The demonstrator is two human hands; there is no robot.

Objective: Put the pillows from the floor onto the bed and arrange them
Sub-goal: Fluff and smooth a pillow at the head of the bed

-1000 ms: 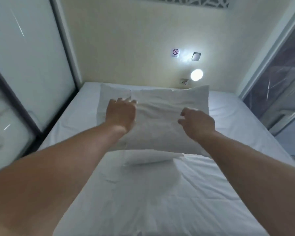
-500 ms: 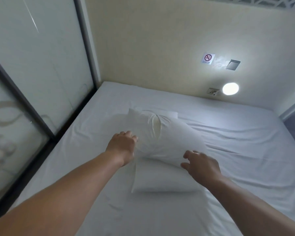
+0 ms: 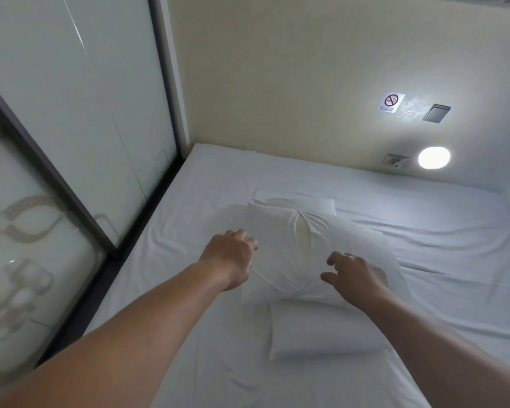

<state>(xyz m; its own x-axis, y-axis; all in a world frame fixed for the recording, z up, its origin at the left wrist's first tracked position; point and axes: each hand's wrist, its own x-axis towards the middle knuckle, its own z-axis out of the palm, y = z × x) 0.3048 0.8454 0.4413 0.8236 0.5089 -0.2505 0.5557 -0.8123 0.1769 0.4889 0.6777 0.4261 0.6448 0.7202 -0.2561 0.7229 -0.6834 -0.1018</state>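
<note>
Two white pillows lie on the bed (image 3: 424, 231). The upper pillow (image 3: 330, 240) rests tilted across the far end of the lower pillow (image 3: 321, 331), and its cover gapes at a slit that shows a yellowish inside. My left hand (image 3: 230, 256) is against the upper pillow's left edge with curled fingers; their tips are hidden, so a grip cannot be told. At that pillow's near right side my right hand (image 3: 358, 273) has its fingers spread and holds nothing.
The white sheet is wrinkled around the pillows. Frosted glass panels with a dark frame (image 3: 56, 184) run along the bed's left side. On the cream wall behind are a round lit lamp (image 3: 434, 157), a socket (image 3: 393, 160) and a no-smoking sign (image 3: 390, 101).
A second ago both hands held the upper pillow up over the bed. It has since come down onto the lower pillow, my view has shifted left, and my right hand has let go.
</note>
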